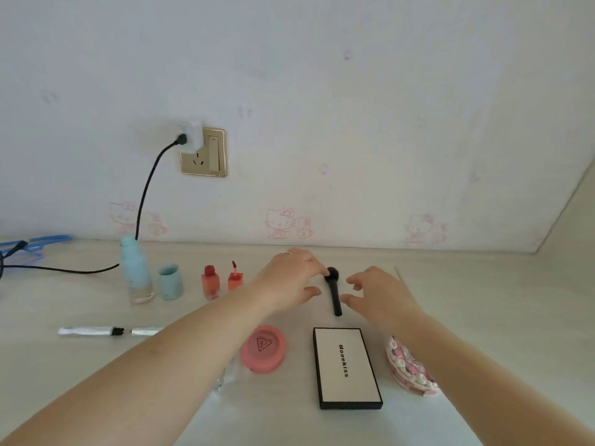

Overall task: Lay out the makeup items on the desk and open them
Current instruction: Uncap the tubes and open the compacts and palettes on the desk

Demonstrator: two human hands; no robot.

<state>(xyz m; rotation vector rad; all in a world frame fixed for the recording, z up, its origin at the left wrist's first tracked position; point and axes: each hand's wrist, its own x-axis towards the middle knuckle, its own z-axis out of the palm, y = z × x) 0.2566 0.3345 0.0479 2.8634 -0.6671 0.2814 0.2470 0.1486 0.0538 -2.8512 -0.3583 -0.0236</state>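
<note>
The step in hand looks like the laying out of the black brush (333, 292), with most of the other items already set down and several already open. The left hand (289, 281) reaches forward with its fingers loosely spread; its fingertips are at the brush's round head, touching or nearly so, and it grips nothing. The right hand (376, 292) sits just right of the brush handle, fingers loosely curled and apart, holding nothing that shows.

The brush lies flat between the two hands, head away from the person, handle pointing back toward them.

Near the wrists, on the person's side of the hands, lie the pink compact (264, 349) and the palette (346, 366), both lids down; these seem the items left to open. The next move probably calls for the hands to draw back to one of them and lift its lid, one hand steadying the base.

Left of the left hand stand the lip tint (211, 281) with its wand (235, 276) and the blue bottle (136, 272) beside its cap (170, 281). The pouch (409, 368) lies under the right forearm.
</note>
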